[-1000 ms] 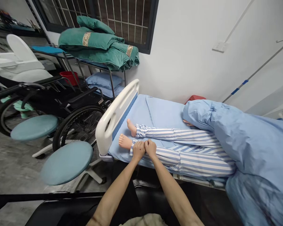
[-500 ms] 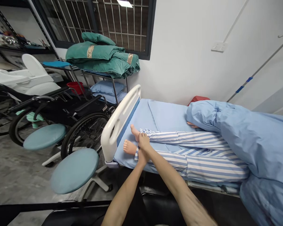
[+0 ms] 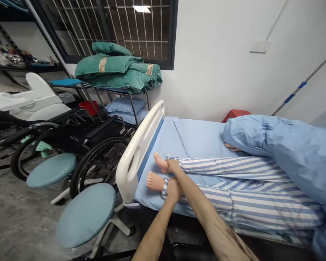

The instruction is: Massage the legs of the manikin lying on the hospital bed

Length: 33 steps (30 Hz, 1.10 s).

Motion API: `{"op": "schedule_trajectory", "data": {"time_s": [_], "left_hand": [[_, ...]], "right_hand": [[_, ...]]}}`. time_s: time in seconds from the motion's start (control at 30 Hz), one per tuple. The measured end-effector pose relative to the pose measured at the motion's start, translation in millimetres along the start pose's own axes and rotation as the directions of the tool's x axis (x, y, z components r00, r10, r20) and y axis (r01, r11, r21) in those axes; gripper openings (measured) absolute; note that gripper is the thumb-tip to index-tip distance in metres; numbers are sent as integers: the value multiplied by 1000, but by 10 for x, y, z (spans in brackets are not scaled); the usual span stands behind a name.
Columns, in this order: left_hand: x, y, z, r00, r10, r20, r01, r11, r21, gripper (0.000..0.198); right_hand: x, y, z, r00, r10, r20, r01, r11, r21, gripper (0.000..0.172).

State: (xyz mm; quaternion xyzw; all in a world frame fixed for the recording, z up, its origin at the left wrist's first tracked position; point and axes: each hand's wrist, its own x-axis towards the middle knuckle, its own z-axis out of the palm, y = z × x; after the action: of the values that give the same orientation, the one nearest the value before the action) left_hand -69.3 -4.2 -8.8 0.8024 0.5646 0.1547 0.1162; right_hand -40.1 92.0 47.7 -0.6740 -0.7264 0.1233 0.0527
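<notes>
On the bed [image 3: 191, 132] lie the legs of what looks like a manikin, in blue-and-white striped trousers [image 3: 263, 208]. Its bare near foot [image 3: 154, 181] and far foot [image 3: 160, 162] point toward the white end board [image 3: 130, 156]. My left hand [image 3: 174, 190] is closed around the near leg at the trouser cuff, just above the ankle. My right hand [image 3: 174, 166] grips the far leg at the ankle; its fingers are mostly hidden. My right forearm passes over the near leg. A light blue quilt [image 3: 296, 156] covers the upper body, and part of a manikin hand [image 3: 232, 146] shows at its edge.
Left of the bed stand a wheelchair [image 3: 105, 159] and two round blue stools [image 3: 87, 214]. Behind them, a rack holds folded green bedding [image 3: 119, 69] and blue pillows [image 3: 127, 107]. A red object [image 3: 236, 114] stands between bed and wall, near a pole [image 3: 301, 85].
The view has shifted slightly, so the bed and legs appear lower and larger. My right hand's fingers, visible on top of the far ankle before, now wrap out of sight. Both hands remain at the ankles.
</notes>
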Motion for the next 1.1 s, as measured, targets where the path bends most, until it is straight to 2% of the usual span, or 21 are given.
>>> {"op": "schedule_trajectory", "data": {"time_s": [0.1,0.2,0.33,0.47,0.6,0.7,0.77,0.83,0.9,0.93,0.97,1.03,1.07,1.1], "left_hand": [[40,33,-22,996,-86,2,86,996,15,32],[90,45,-86,996,-78,33,77,997,27,33],[130,68,-138,991,-70,117,60,994,89,36],[160,129,-175,985,-94,147,71,985,156,39],[185,169,-156,980,-170,108,146,968,202,52],[185,124,-76,981,-186,60,173,970,170,54],[220,57,-24,983,-178,36,176,983,58,54],[315,7,-28,965,-248,91,258,958,-122,53],[463,39,-151,917,-372,146,399,830,-389,54],[546,106,-275,900,-411,148,419,718,-555,54],[630,214,-444,898,-419,133,378,584,-719,54],[785,559,-897,932,-361,5,124,307,-944,55],[854,790,-1158,945,-317,-82,-12,215,-976,61],[918,1050,-1423,950,-254,-180,-140,168,-976,66]], "right_hand": [[19,23,-104,965,-65,252,62,998,19,46],[-41,51,-134,958,-90,272,88,996,22,44],[-131,92,-182,927,-196,321,215,976,-25,50],[-156,133,-439,902,-249,353,270,963,-11,61],[-189,213,-927,863,-395,316,407,913,31,60],[-268,338,-1375,822,-536,191,528,844,93,54],[-345,458,-1690,804,-590,80,582,807,99,48],[-436,598,-2017,812,-582,-38,583,811,54,42],[-546,742,-2352,812,-567,-137,576,816,44,40],[-608,813,-2518,814,-553,-180,568,821,46,40],[-676,881,-2680,811,-537,-231,561,826,52,41],[-819,1012,-2978,796,-502,-338,552,831,64,42],[-891,1074,-3109,786,-479,-391,545,835,75,42],[-960,1133,-3225,780,-449,-435,534,840,90,42]]}}
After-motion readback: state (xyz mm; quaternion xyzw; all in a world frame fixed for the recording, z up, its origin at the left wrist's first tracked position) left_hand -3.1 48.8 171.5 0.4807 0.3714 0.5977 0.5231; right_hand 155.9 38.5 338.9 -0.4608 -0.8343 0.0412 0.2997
